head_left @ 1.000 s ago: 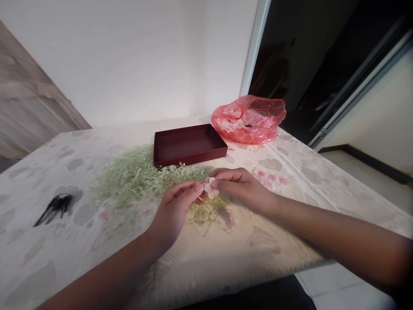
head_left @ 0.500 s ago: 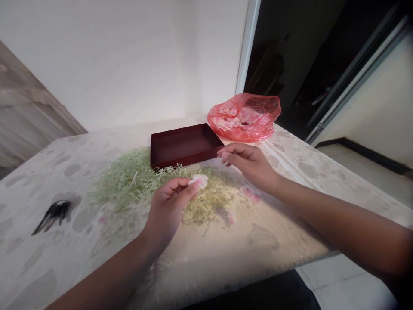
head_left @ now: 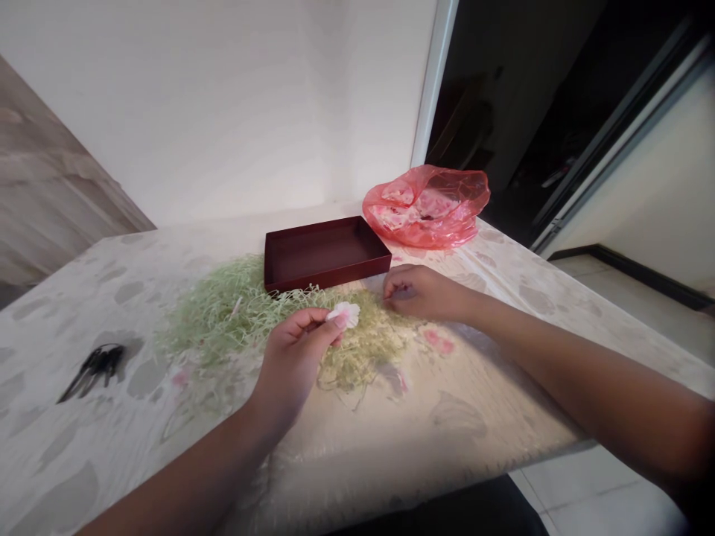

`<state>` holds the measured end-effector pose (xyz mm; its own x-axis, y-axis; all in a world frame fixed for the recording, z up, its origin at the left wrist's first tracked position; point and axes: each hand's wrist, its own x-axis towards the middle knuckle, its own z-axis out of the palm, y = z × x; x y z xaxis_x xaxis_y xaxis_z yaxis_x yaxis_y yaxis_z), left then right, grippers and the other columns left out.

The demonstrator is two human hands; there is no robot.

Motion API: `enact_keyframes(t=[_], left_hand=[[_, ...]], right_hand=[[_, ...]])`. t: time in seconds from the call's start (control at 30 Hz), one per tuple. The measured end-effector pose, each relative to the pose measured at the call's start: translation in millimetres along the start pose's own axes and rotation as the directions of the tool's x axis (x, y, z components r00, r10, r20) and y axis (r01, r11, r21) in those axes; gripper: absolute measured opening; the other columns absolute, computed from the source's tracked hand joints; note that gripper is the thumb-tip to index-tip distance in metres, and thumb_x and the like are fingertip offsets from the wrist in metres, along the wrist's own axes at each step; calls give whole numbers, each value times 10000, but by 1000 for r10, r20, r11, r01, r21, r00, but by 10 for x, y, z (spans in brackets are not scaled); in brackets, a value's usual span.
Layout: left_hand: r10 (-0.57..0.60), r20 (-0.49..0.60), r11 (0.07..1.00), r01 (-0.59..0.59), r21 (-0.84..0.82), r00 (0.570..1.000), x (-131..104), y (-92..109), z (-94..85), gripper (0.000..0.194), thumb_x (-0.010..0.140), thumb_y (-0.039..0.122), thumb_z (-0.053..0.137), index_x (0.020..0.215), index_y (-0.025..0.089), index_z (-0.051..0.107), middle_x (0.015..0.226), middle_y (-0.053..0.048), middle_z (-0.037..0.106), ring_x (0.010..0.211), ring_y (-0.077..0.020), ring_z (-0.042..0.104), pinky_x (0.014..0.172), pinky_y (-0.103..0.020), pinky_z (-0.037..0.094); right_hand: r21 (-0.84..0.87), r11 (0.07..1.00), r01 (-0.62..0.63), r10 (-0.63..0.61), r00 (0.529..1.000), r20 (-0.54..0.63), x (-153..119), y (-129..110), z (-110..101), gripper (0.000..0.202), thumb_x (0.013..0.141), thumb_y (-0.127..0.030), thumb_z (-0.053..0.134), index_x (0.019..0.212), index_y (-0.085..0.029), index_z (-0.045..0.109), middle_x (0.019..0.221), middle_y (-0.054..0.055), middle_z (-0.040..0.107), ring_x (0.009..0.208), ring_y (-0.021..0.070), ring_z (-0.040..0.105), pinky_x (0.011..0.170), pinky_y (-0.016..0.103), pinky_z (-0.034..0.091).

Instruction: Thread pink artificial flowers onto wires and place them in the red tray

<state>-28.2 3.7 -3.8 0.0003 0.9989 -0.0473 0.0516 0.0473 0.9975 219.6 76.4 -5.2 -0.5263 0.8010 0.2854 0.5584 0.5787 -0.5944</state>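
My left hand pinches a small white-and-pink flower between thumb and fingers, above a pile of pale green shredded paper. To its right, my right hand is low beside the pile's right edge, just in front of the box's near right corner. Its fingers are curled together, and I cannot make out whether anything is between them. Behind the pile sits a shallow dark red box with nothing seen inside it.
A crumpled red plastic bag holding pink and white flowers rests at the back right. Black keys lie at the left on the patterned tablecloth. More pink flowers lie near the pile. A wall stands behind the table.
My right hand has moved down from beside the box's corner to the pile's edge, and its fingers have curled in. My left hand still holds the flower in nearly the same place.
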Motion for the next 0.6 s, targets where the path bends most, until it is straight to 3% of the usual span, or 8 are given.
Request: enact_keyframes(t=[0.3,0.43,0.6], left_hand=[[30,25,999,-31,35,999,6,-5,-9,234,806,437,774,771,211,728,687,14,651,710,-131,569,747,-278,436],[11,18,1000,-12,19,1000,-6,-8,-14,222,800,431,780,797,213,737,698,17,654,702,-127,567,738,-276,434],[12,17,1000,-12,22,1000,-14,9,-3,213,800,420,776,793,210,738,688,15,653,701,-126,566,734,-272,426]], right_hand=[[119,963,-242,243,970,4,7,-20,-13,68,775,-252,642,802,-192,659,747,-4,639,647,133,549,609,258,424],[205,938,-278,287,958,-18,19,-17,-36,148,760,-315,706,835,-197,657,777,-3,646,662,127,553,624,254,444],[357,888,-289,316,949,-17,23,-21,-20,147,740,-276,738,819,-191,649,765,-1,644,666,121,564,621,249,444]])
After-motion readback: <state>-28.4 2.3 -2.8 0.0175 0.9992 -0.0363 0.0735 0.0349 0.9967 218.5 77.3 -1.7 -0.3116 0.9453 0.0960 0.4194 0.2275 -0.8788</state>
